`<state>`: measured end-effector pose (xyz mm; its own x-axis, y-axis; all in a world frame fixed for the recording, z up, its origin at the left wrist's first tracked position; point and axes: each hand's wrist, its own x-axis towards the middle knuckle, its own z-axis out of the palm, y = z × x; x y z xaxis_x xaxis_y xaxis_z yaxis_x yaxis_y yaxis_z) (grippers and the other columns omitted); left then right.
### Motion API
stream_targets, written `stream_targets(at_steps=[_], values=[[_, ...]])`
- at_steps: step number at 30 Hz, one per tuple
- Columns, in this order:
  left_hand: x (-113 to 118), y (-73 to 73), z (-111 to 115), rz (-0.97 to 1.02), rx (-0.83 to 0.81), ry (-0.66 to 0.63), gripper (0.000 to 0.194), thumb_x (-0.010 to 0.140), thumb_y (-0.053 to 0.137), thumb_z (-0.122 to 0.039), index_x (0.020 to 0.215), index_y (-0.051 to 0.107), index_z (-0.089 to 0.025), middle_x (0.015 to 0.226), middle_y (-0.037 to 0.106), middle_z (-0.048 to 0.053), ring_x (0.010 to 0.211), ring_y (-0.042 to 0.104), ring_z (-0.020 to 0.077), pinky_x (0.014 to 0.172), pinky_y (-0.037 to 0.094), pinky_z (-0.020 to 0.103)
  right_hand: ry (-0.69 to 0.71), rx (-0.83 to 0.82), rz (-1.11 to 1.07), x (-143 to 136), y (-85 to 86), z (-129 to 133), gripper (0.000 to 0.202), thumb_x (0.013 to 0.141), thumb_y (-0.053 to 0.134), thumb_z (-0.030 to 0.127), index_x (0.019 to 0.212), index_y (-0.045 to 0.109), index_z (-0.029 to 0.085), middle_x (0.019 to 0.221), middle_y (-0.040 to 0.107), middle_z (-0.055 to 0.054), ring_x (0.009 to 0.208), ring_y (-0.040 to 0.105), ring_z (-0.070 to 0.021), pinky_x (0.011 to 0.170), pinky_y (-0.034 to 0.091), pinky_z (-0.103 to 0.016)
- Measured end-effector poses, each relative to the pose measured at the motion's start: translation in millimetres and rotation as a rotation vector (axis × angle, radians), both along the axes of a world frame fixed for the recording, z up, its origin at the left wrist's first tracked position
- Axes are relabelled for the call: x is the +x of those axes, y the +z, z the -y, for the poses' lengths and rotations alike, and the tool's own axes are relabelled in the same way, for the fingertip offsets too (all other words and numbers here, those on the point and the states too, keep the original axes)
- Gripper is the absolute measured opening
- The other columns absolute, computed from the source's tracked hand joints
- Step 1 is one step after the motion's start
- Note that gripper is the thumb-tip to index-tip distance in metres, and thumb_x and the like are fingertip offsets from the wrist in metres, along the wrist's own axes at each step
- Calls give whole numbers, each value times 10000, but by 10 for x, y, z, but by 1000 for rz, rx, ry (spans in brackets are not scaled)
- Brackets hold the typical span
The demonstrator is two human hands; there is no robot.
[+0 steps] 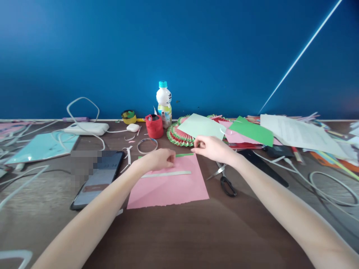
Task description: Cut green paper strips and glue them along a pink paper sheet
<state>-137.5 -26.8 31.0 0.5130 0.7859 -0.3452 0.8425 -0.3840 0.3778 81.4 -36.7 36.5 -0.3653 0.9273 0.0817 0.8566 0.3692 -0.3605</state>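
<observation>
A pink sheet of paper (174, 192) lies flat before me, its near edge ragged. Along its far edge runs a thin green strip (185, 154), and a whitish strip (168, 174) lies across its upper part. My left hand (157, 160) is over the sheet's far left part, fingers curled with the tips pointing down. At the far right corner is my right hand (210, 146), thumb and fingers drawn together by the green strip's end. What either hand pinches, if anything, is hidden. Scissors (226, 183) with black handles lie right of the sheet, blades slightly apart.
Left of the sheet lies a phone (99, 183). Behind stand a drink bottle (164, 104) and a red tape roll (154, 126), with a clear tape ring (147, 146) nearer. Pleated paper rosettes (179, 136), a green sheet (251, 130) and cables (319, 186) crowd the right.
</observation>
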Motion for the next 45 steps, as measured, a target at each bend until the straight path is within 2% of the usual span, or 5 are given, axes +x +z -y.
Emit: stream_targets(at_steps=[5,17,23,32,45], values=[[-26,42,-18,143,96,36,173,746,458,-281,780,604,-194,822,660,10,719,587,157,617,404,241,-144,352,313,101,-108,-91,578,773,558,266,1312,418,109,1340,435,-198,1203,410,-367,877,395,-446],[70,45,-20,976,-351,342,453,785,536,-511,1022,621,-135,1070,664,138,937,637,220,874,466,368,-44,664,121,-143,-68,41,380,894,343,111,1196,571,84,1242,585,-119,1126,557,-231,864,465,-369],[153,84,33,1300,-393,545,257,834,515,-213,1050,614,-115,967,695,117,881,660,222,854,516,411,273,443,-56,-322,-15,226,346,913,377,199,1186,581,139,1255,583,-86,1143,538,-193,914,448,-341],[-52,74,-149,1315,-178,829,250,694,559,-60,911,618,-169,1051,669,77,921,650,225,748,574,390,-70,-268,569,178,305,187,161,708,568,322,758,651,194,799,657,-59,724,608,-229,540,368,-290],[-105,79,-178,1285,-125,886,319,627,608,-61,931,611,-158,1020,669,98,882,651,230,683,566,321,-96,-321,591,138,135,53,321,682,486,76,967,596,171,943,640,-99,835,607,-243,534,337,-266]])
